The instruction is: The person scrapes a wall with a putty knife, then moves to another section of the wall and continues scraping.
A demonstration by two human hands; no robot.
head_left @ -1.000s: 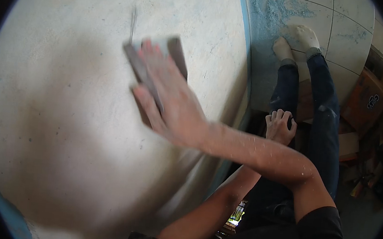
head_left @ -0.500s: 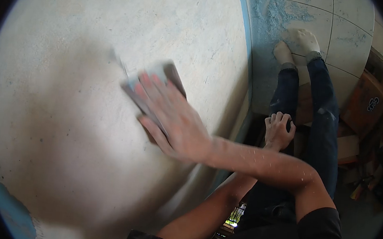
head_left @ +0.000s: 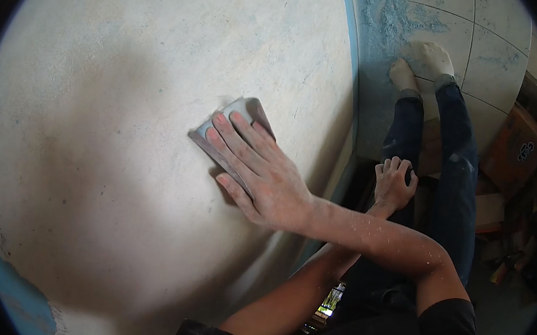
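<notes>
My right hand [head_left: 261, 173] lies flat on a grey sanding block [head_left: 238, 117], fingers spread over it, and presses it against the pale, patchy plastered wall [head_left: 125, 123]. The block sits near the middle of the wall, tilted up to the left. My right forearm is speckled with white dust. My left hand [head_left: 395, 182] rests with curled fingers on my thigh, passing under the right arm, and holds nothing.
A blue strip [head_left: 353, 66] runs along the wall's right edge. Below are my legs in dark jeans [head_left: 454, 158] and dusty shoes [head_left: 421, 63] on a tiled floor strewn with blue-white dust [head_left: 390, 12]. An orange box [head_left: 516, 148] and clutter stand at the right.
My right hand has slid the sanding block down the wall and slightly right. The left hand has stayed on my thigh.
</notes>
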